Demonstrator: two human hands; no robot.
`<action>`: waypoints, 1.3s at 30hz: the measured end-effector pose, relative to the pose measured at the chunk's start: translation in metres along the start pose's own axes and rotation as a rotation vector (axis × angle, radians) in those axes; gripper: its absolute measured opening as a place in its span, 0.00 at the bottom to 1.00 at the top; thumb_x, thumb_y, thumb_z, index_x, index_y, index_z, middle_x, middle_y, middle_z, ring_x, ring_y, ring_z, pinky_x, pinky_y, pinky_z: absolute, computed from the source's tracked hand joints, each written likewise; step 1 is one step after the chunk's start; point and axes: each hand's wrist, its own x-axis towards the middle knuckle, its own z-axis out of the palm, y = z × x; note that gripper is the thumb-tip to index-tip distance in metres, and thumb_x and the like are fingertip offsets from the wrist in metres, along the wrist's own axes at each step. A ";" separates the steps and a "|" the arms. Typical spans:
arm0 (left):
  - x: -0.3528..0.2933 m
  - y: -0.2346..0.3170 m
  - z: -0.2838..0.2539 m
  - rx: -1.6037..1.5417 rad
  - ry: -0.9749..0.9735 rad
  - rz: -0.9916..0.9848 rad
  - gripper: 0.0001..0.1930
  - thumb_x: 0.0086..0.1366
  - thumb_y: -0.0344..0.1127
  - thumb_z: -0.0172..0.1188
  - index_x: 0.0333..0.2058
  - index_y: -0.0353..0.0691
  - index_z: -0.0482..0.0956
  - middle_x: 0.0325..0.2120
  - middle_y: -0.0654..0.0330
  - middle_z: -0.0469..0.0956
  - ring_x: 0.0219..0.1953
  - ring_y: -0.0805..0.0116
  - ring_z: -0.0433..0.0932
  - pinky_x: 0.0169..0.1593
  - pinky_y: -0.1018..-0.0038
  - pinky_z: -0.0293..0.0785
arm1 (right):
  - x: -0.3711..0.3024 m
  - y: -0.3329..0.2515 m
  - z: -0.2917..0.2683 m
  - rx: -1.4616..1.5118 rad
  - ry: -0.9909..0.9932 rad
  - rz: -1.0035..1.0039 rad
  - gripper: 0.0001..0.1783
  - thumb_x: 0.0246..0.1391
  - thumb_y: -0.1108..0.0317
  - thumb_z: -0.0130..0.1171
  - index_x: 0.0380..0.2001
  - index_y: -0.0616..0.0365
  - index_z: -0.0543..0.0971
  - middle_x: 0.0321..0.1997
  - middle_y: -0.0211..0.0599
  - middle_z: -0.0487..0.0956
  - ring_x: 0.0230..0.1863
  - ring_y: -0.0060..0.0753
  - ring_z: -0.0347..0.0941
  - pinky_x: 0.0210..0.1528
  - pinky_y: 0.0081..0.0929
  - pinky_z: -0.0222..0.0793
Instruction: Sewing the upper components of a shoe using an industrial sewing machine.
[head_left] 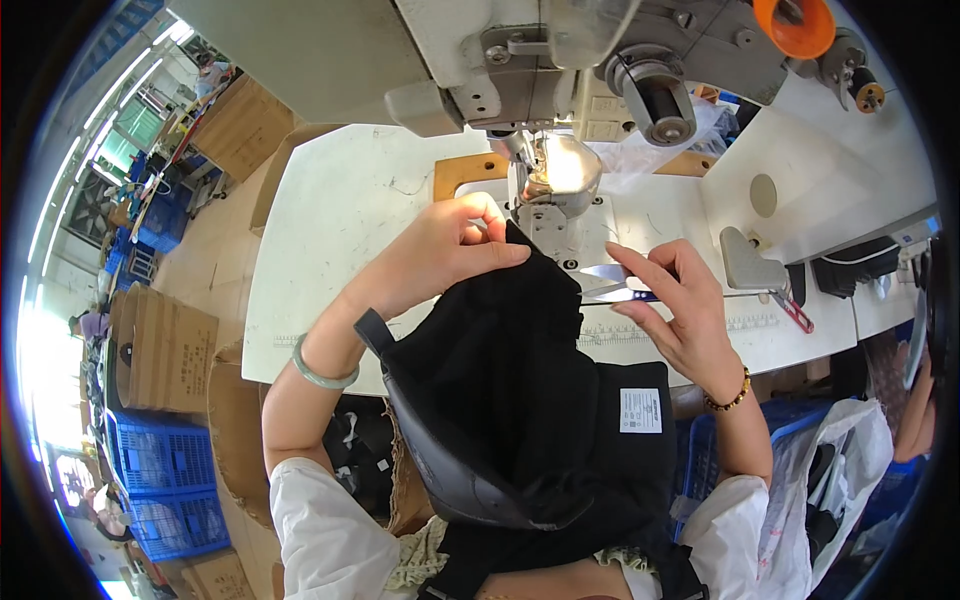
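Observation:
My left hand [440,245] pinches the top edge of a black fabric piece [500,350] between thumb and fingers, just in front of the sewing machine's needle area [545,180]. The fabric hangs over the table's near edge towards my lap. A dark grey, smoother band runs along its left side, and a white printed label [640,410] shows at its lower right. In my right hand [685,305] is a pair of thread snips [605,283], held by bent fingers. Their bright blades point left at the fabric's right edge; whether they touch it, I cannot tell.
The lit machine head overhangs the white table [330,230]. A grey pad-shaped lever [750,260] stands at the right. Below are a cardboard box [235,430] of black pieces and a white bag [850,450]. Blue crates [165,450] stand left; another person's arm [915,420] shows far right.

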 end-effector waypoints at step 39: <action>-0.032 -0.010 -0.041 0.249 -0.407 0.026 0.20 0.45 0.43 0.59 0.13 0.38 0.57 0.10 0.70 0.54 0.14 0.81 0.53 0.17 0.82 0.49 | 0.045 -0.051 0.002 0.742 -0.193 0.248 0.14 0.48 0.63 0.48 0.33 0.62 0.65 0.26 0.33 0.68 0.27 0.23 0.63 0.31 0.18 0.59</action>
